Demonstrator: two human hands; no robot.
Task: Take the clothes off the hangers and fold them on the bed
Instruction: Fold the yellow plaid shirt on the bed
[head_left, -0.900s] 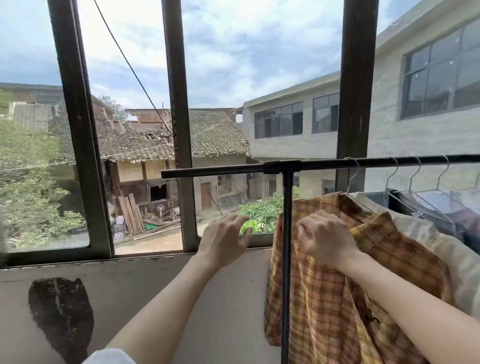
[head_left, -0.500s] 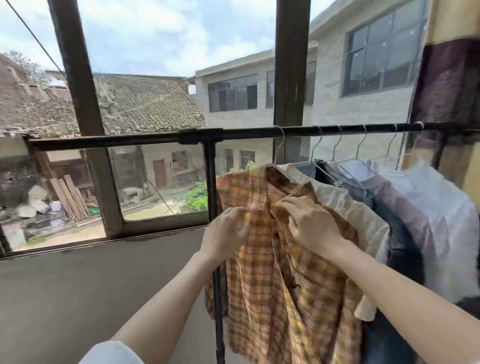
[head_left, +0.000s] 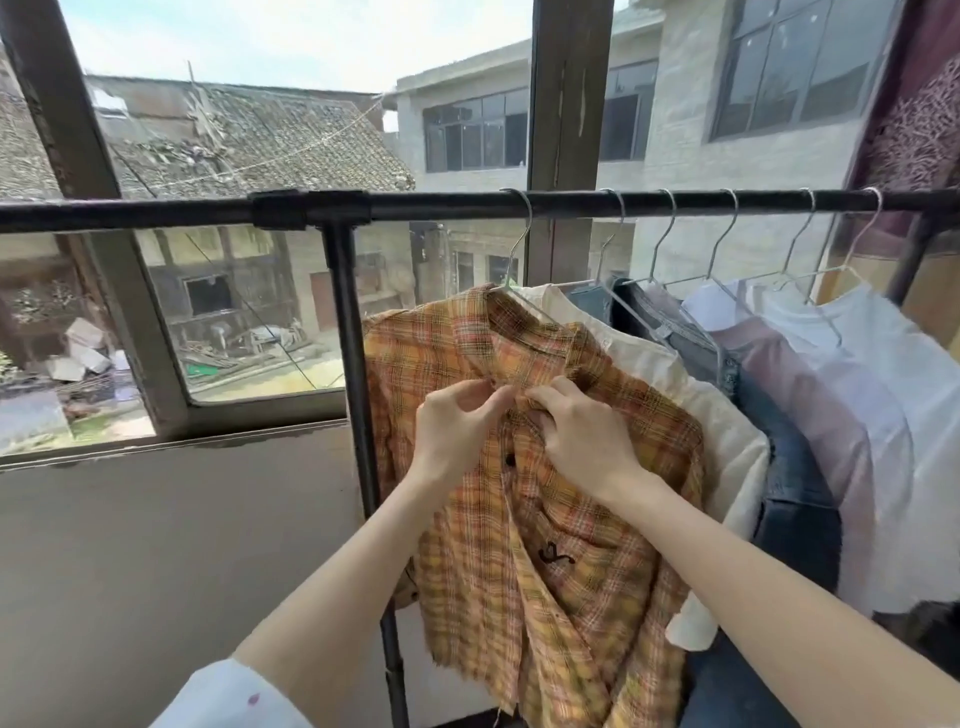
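Note:
An orange and yellow plaid shirt (head_left: 566, 571) hangs on a wire hanger (head_left: 517, 244) at the left end of a black clothes rail (head_left: 571, 200). My left hand (head_left: 457, 426) and my right hand (head_left: 582, 431) meet at the shirt's front just below the collar, each pinching the fabric at the top button. Behind the plaid shirt hang a cream shirt (head_left: 691, 405), a denim garment (head_left: 789, 467), a pale pink top (head_left: 831, 395) and a white top (head_left: 898, 374), each on its own wire hanger.
The rail's black upright post (head_left: 358, 405) stands just left of the plaid shirt. Behind is a dark-framed window (head_left: 119, 291) over a grey wall (head_left: 171, 545). A patterned curtain (head_left: 924, 119) hangs at the far right. No bed is in view.
My left hand has come from the air near the window onto the shirt front. My right hand slid from the shoulder to the collar button. My view swung right along the rail.

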